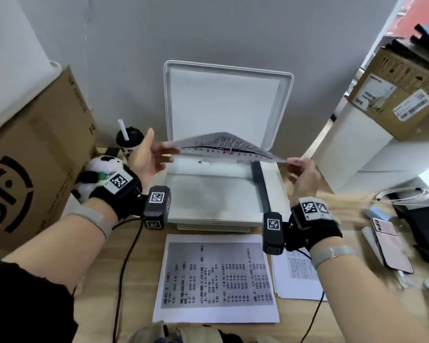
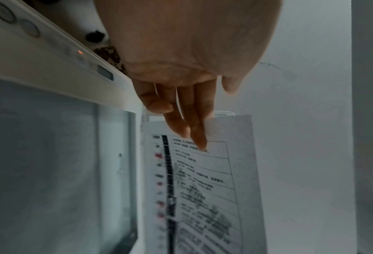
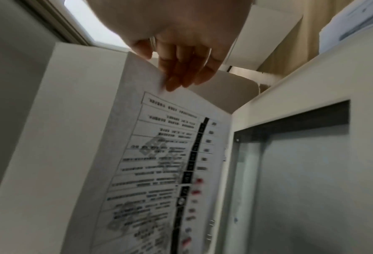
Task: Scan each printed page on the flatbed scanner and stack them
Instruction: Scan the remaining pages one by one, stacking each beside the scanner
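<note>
Desk front: printed sheet (image 1: pixel 216 278) lying flat.
Hands: left hand (image 1: pixel 146 157) and right hand (image 1: pixel 305 174) pinching page (image 1: pixel 223 144) over scanner (image 1: pixel 213 194).
Left: cup (image 1: pixel 129 142), panda toy (image 1: pixel 97 174).

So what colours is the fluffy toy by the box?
Black and white, like a panda, with a bit of green; head view.

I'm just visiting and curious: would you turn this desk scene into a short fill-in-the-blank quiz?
1. The scanner lid stands ____.
2. The left hand and right hand hold one printed page by its two ends, above the scanner's ____.
3. The plush toy left of the scanner is a ____.
4. The drink cup behind the toy has a white ____ in its lid.

Missing words: open; glass; panda; straw
</note>
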A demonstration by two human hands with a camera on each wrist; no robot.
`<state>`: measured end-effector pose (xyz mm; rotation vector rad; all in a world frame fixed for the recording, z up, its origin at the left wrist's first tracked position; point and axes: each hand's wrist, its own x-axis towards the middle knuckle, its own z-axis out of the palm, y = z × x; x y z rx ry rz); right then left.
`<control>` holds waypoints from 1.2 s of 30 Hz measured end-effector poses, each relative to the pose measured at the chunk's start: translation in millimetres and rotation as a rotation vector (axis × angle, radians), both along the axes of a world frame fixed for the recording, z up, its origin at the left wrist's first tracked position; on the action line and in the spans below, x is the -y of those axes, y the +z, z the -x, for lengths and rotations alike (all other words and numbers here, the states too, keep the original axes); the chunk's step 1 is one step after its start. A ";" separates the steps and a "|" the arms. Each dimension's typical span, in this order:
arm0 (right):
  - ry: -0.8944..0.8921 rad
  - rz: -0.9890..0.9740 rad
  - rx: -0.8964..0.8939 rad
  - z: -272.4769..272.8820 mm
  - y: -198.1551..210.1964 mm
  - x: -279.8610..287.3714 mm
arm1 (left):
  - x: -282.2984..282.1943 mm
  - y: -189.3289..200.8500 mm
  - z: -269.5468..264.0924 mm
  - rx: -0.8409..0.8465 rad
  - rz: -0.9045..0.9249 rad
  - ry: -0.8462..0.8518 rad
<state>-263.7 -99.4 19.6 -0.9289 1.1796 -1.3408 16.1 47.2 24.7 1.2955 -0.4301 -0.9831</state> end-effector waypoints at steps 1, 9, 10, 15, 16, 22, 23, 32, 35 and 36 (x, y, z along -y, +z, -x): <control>0.033 -0.023 -0.070 -1.7 -9.2 -0.1 | -1.8 -9.9 -1.8 0.031 -0.069 0.001; 0.366 -0.150 -0.781 0.7 -75.6 -6.9 | -15.9 -78.8 -2.2 0.529 -0.510 -0.115; 0.371 -0.160 -0.838 2.0 -77.9 -9.3 | -15.8 -82.6 -3.3 0.573 -0.527 -0.130; 0.371 -0.141 -1.029 4.1 -86.2 -8.9 | -9.5 -87.0 -3.3 0.746 -0.655 -0.150; 0.364 -0.121 -1.054 4.2 -87.5 -7.2 | -8.3 -86.1 -2.5 0.785 -0.685 -0.160; 0.413 0.051 -1.167 0.5 -95.0 0.2 | 2.4 -83.4 2.0 1.047 -0.714 -0.302; 0.439 0.072 -1.198 -0.3 -96.1 -0.6 | 5.2 -84.2 3.6 1.074 -0.698 -0.334; 0.575 0.181 -1.376 -6.1 -102.6 -0.4 | 12.6 -85.0 9.1 1.127 -0.754 -0.396; 0.593 0.188 -1.395 -7.8 -102.9 4.8 | 13.7 -82.5 10.8 1.112 -0.756 -0.384; 0.600 0.190 -1.402 -7.8 -102.6 5.9 | 13.8 -81.9 11.0 1.108 -0.757 -0.384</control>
